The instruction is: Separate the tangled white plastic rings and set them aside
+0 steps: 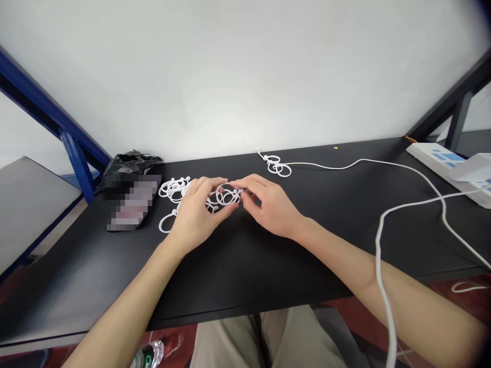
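Between my two hands, just above the black table (215, 286), are several white plastic rings (229, 196) with small knobs. My left hand (197, 212) grips them with thumb and fingers from the left. From the right, my right hand (268, 204) pinches their edge with thumb and fingertips. Beside and behind my left hand lies a pile of similar white rings (174, 190), partly hidden by that hand. One separate ring (165, 223) shows below the pile. Farther back, a few white rings (279, 167) lie together, with a white cord (333, 167) running from them.
A crumpled black plastic bag (128, 166) and a blurred-out flat item (134, 204) lie at the left. The white cord crosses the right side, passing over my right forearm. A white and blue box (445, 158) stands at the far right. A white wall (245, 76) rises behind.
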A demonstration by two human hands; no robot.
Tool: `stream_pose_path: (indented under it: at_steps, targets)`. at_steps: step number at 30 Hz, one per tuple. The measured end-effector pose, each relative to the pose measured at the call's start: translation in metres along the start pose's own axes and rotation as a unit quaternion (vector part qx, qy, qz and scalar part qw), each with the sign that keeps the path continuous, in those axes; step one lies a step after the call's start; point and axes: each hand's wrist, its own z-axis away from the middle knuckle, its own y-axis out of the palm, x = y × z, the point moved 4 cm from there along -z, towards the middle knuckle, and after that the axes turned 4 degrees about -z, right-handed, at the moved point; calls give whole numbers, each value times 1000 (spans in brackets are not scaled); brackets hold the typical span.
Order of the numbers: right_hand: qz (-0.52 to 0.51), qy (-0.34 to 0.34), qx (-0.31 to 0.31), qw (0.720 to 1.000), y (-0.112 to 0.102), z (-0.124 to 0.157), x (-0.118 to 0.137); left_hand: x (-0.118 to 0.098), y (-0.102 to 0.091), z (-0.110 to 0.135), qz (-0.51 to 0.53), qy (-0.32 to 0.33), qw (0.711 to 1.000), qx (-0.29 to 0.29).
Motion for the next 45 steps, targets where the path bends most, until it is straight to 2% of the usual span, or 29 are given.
stream_pose_path:
  at_steps: [10, 18, 23, 26, 28, 31, 33, 35, 37, 39, 42, 45]
  targets:
    - [-43, 64, -3, 997, 3, 2, -9, -5, -5, 0, 22, -4, 1000, -10]
    - [-27, 60, -29, 997, -1, 0, -7, -3, -1, 1, 18, -4, 1000, 5]
    - [-41, 66, 6, 997, 0, -1, -10, -2, 0, 1, 13, 1, 1000, 9]
    - [58, 85, 19, 995, -6, -3, -22, 3, 3, 0, -10, -10, 1000, 5]
    - [196, 123, 10, 973, -17, -5, -36, 7, 5, 0, -40, -14, 999, 0]
    - [363, 216, -9, 906, -37, -4, -62, 15, 10, 2, -99, -9, 995, 0]
    - [405, 262, -15, 876, -48, -2, -76, 19, 14, 3, -131, -9, 991, 8]
    - [411, 288, -10, 865, -53, -1, -83, 22, 17, 4, -147, -11, 989, 20]
    - [389, 288, -15, 875, -53, -2, -83, 21, 18, 5, -149, -12, 988, 27]
    - [317, 260, -34, 911, -48, -5, -75, 18, 17, 4, -140, -9, 990, 23]
    - [117, 178, -54, 976, -31, -9, -50, 10, 12, 2, -97, -1, 995, 3]
    - [-52, 117, -45, 991, -12, -8, -22, 4, 7, 1, -21, -7, 1000, 6]
